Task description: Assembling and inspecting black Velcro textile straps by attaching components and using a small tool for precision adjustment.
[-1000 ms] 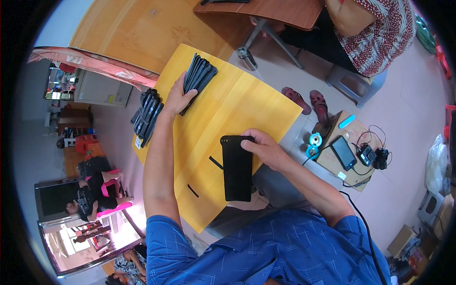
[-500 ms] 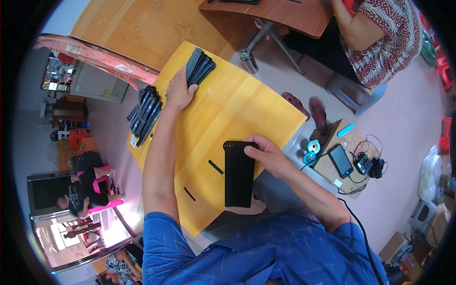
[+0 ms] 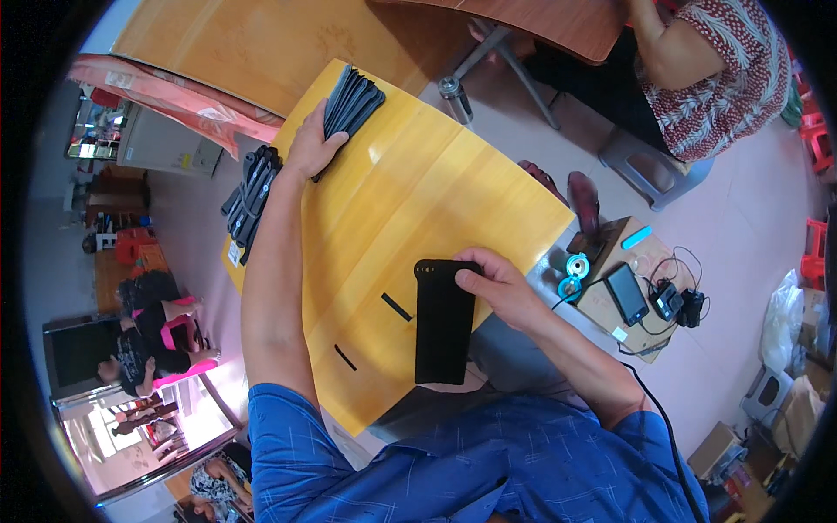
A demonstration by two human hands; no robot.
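My right hand (image 3: 493, 286) pinches the upper right corner of a flat black fabric piece (image 3: 445, 336), thumb on top. The piece is long, with a row of small light marks along its top edge, and hangs over the near edge of the yellow wooden table (image 3: 375, 231). At the far left, my left hand (image 3: 314, 144) lies over the near part of a fanned stack of dark folded fabric pieces (image 3: 356, 96), its thumb spread from the fingers. Its fingertips are partly hidden. Beside that wrist lies a second, bundled pile of dark fabric pieces (image 3: 251, 196).
Two thin black strips (image 3: 397, 307) (image 3: 346, 357) lie on the table. At right, a cardboard box (image 3: 602, 312) carries a phone (image 3: 626, 294), cables and chargers. A metal bottle (image 3: 454, 100) stands beyond the table. Another person (image 3: 711, 83) sits at a brown table (image 3: 558, 26).
The view has shifted slightly, so the table and stack appear farther up and left. My right hand still holds the black fabric piece; my left hand stays at the stack.
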